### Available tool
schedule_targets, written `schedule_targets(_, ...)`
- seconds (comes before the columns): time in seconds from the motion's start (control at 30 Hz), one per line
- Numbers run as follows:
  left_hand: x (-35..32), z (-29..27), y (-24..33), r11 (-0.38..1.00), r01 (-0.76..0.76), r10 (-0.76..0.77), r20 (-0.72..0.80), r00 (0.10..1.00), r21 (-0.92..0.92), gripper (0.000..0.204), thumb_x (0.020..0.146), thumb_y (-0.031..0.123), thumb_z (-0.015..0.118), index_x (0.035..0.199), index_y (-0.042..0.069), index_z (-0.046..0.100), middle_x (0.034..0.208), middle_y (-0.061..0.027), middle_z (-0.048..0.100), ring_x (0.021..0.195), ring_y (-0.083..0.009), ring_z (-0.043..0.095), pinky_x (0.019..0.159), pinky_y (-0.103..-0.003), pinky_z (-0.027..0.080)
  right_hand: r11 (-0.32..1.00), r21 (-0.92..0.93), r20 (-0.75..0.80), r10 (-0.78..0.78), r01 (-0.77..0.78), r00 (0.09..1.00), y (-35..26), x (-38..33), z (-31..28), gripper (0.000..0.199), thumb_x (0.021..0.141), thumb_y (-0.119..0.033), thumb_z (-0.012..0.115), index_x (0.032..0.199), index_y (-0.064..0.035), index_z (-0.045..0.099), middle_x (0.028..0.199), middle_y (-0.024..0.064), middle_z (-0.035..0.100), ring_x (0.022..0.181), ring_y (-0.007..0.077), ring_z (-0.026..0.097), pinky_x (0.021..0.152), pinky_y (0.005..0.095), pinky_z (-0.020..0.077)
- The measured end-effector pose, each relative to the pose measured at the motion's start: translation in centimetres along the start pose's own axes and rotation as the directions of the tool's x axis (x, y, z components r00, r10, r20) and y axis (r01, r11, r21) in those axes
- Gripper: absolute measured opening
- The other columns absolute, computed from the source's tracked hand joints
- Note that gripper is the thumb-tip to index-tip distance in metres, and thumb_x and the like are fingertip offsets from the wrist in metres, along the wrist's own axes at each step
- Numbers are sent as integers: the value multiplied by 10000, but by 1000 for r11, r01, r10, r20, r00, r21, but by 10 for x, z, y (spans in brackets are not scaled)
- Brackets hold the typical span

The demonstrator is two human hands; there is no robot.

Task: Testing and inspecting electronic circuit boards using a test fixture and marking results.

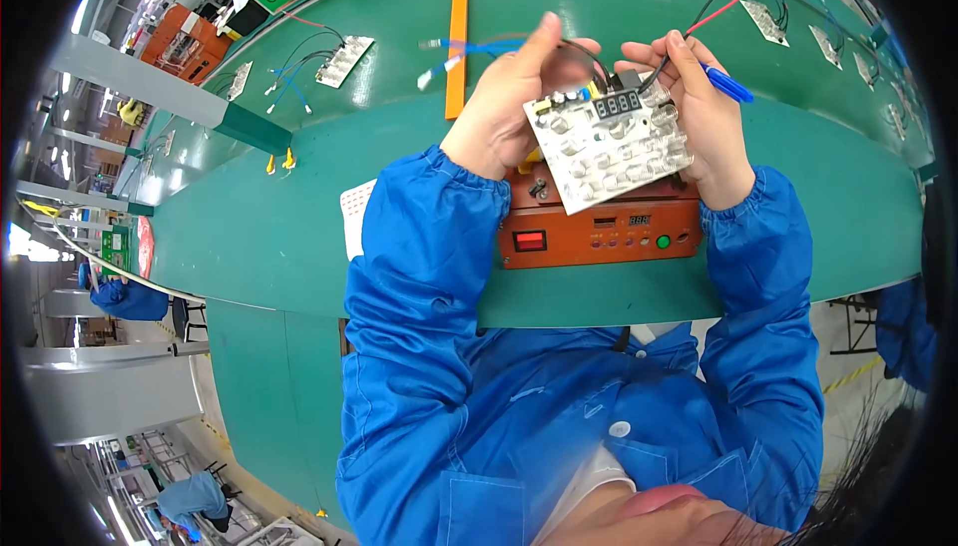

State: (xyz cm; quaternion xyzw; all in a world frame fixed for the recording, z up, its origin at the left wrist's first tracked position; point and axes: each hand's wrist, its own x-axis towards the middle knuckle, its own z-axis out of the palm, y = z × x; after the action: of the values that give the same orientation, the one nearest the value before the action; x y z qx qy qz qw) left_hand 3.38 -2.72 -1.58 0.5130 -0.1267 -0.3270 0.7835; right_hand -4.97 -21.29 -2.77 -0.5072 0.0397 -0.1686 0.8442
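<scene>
A white circuit board (609, 157) with a small digit display and rows of clear round parts is held up, tilted, between my two hands. My left hand (504, 97) curls about its left edge, thumb raised, with blue and dark wires (489, 47) running out past the fingers to white connectors. My right hand (709, 112) is closed at the board's upper right, finger and thumb pinching at a black wire. A blue pen (728, 85) sticks out from that hand. A red-tipped wire (717, 15) rises beyond it. Some fingertips are hidden behind the board.
Below the board stands an orange box (599, 237) with a red switch and a green button. Wired boards (345, 62) lie on the green bench at left and at far right (764, 23). An orange strip (457, 37) crosses the bench. A grey-green post (170, 92) stands left.
</scene>
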Motion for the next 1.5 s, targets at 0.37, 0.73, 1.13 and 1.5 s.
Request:
schedule_targets(0.37, -49, 2, 32, -26, -154, 170, 156, 973, 988, 814, 870, 613, 694, 1317, -62, 603, 1170, -234, 698, 1177, -331, 621, 975, -442, 500, 990, -141, -129, 11, -30, 992, 10, 16, -19, 245, 1082, -262, 524, 1051, -22, 566, 1094, 185, 704, 1019, 242, 693, 873, 361, 593)
schedule_targets(0.73, -40, -14, 3, -65, -449, 221, 451, 865, 891, 676, 713, 253, 778, 1290, -39, 580, 1140, -230, 642, 1126, -378, 604, 1001, -429, 490, 904, -420, 12, -82, 80, 997, 0, 6, -14, 310, 1094, -238, 489, 1219, 34, 567, 1173, 202, 697, 1076, 250, 694, 925, 340, 568)
schedule_targets(1.13, -44, -48, -27, 103, -627, 376, 553, 743, 773, 742, 720, 272, 829, 1359, 12, 553, 1305, -193, 573, 1251, -360, 517, 1103, -445, 409, 439, -702, 540, -185, 561, 821, 1, -45, -88, 413, 814, 1, 729, 1209, -27, 609, 1426, 210, 591, 1422, 383, 456, 1170, 474, 358)
schedule_targets(1.5, -45, -55, -39, 223, -577, 415, 459, 786, 786, 774, 707, 259, 847, 1383, 41, 539, 1366, -189, 552, 1347, -381, 451, 1140, -471, 381, 310, -697, 666, -53, 646, 744, -13, -46, -83, 296, 849, -112, 733, 1114, -40, 623, 1414, 276, 586, 1432, 448, 420, 1167, 525, 316)
